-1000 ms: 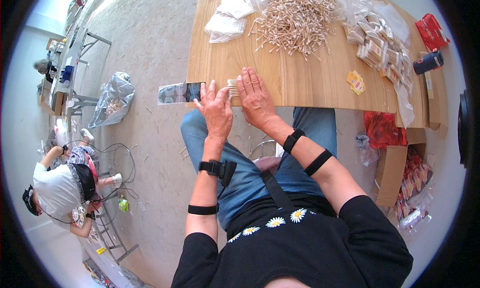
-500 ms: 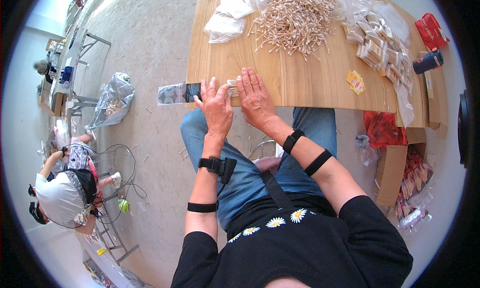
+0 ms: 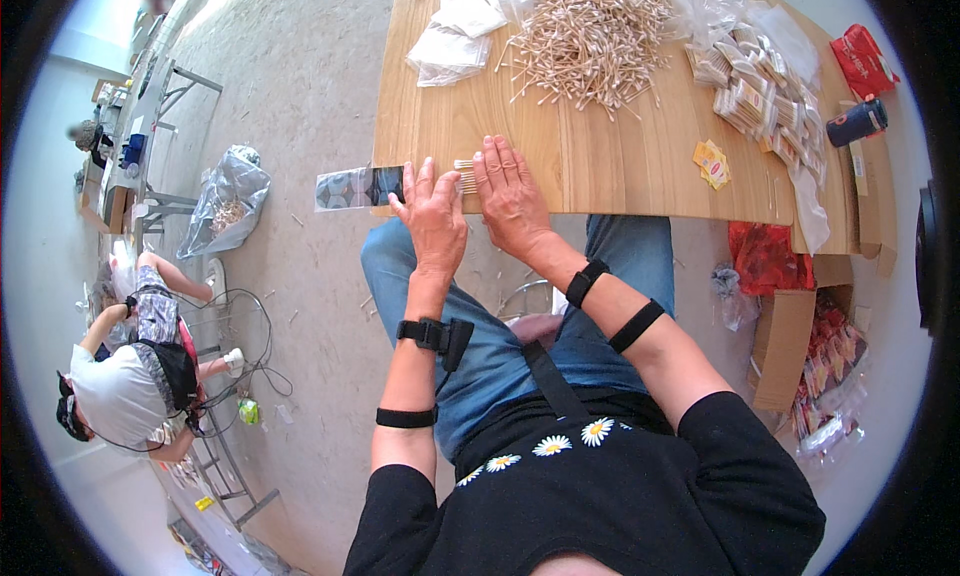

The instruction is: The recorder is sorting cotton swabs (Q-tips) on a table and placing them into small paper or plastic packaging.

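Observation:
A small row of cotton swabs (image 3: 466, 178) lies on the wooden table's near edge, between my two hands. My left hand (image 3: 432, 216) rests with fingers stretched out at the left ends of the swabs, beside a dark strip joined to a clear plastic piece (image 3: 345, 189) that juts past the table's left edge. Flat against the swabs' right ends lies my right hand (image 3: 512, 198), its fingers straight and side by side. What may lie under the palms is hidden. Farther back rises a big heap of loose cotton swabs (image 3: 590, 41).
Clear plastic bags (image 3: 450, 51) lie left of the heap. Packed swab bundles (image 3: 755, 106) and yellow cards (image 3: 712, 166) are to the right. A dark blue can (image 3: 857, 123) and red pouch (image 3: 862, 64) stand beyond. On the left, a person in white (image 3: 130, 391) works at another table.
My hands stay almost in place, the left fingers shifting only slightly. At the left, the person in white has moved a leg.

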`<state>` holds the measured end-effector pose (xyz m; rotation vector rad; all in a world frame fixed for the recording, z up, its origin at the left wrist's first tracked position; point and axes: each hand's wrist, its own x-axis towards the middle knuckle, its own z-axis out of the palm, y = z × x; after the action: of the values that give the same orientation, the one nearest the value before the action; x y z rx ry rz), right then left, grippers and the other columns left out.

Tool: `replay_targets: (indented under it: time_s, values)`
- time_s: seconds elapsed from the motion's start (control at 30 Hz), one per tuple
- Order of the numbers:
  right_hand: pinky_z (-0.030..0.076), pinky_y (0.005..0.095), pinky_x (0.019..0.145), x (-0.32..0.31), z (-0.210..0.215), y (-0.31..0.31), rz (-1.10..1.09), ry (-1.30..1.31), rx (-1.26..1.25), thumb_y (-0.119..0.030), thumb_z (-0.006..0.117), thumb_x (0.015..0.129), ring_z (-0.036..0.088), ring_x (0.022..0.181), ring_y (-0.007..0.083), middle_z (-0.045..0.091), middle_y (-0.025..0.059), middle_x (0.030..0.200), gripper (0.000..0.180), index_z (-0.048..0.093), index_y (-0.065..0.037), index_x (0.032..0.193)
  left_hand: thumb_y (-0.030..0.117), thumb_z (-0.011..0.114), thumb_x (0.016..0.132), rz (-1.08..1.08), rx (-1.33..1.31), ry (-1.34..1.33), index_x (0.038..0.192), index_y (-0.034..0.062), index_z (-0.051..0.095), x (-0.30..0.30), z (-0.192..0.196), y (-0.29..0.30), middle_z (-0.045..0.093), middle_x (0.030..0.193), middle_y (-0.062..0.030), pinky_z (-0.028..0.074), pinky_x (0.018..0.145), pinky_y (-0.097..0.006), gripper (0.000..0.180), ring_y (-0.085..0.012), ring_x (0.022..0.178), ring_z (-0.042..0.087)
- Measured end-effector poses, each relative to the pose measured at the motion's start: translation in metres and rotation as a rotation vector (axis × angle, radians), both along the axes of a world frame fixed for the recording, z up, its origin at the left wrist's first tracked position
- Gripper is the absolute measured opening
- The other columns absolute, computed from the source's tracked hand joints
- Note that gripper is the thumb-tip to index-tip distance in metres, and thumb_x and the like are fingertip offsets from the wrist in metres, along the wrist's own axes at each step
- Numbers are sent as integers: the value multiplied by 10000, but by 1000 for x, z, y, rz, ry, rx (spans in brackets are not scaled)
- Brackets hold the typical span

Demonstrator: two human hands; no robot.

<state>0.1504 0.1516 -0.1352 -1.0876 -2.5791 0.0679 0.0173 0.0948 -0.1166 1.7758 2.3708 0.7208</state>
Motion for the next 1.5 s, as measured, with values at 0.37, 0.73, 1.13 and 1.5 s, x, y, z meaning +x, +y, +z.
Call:
replay_targets:
  time_s: [0.37, 0.73, 1.13, 1.5]
  values:
    - [170, 466, 1234, 0, -1, -3, 1, -16, 30, -153, 637, 792, 264, 1480, 403, 329, 282, 1544, 707, 416, 60, 1429, 215, 563, 978, -14, -38, 68, 1303, 163, 641, 0, 1, -1, 461, 1492, -140, 124, 1131, -701, 338, -356, 1475, 269]
    - [168, 468, 1235, 0, 1, -1, 8, -9, 4, -139, 643, 781, 259, 1481, 406, 319, 287, 1547, 721, 412, 63, 1433, 183, 538, 981, -45, -48, 123, 1372, 151, 583, 2, -4, -3, 426, 1526, -124, 102, 1138, -701, 394, -340, 1497, 233]
    - [185, 473, 1226, 3, -2, 0, 19, 41, -15, -156, 633, 794, 267, 1478, 404, 326, 293, 1541, 695, 429, 82, 1415, 110, 636, 833, -183, -126, 164, 1459, 74, 456, 6, 9, -11, 327, 1592, -135, 98, 1156, -683, 653, -316, 1525, 179]
    - [298, 457, 1192, 16, 34, 41, 251, 248, -477, -119, 681, 743, 389, 1404, 424, 439, 313, 1461, 688, 486, 91, 1369, 128, 699, 698, -225, -143, 237, 1562, 33, 248, 10, -9, -12, 202, 1643, -154, 98, 1192, -630, 980, -287, 1535, 169]
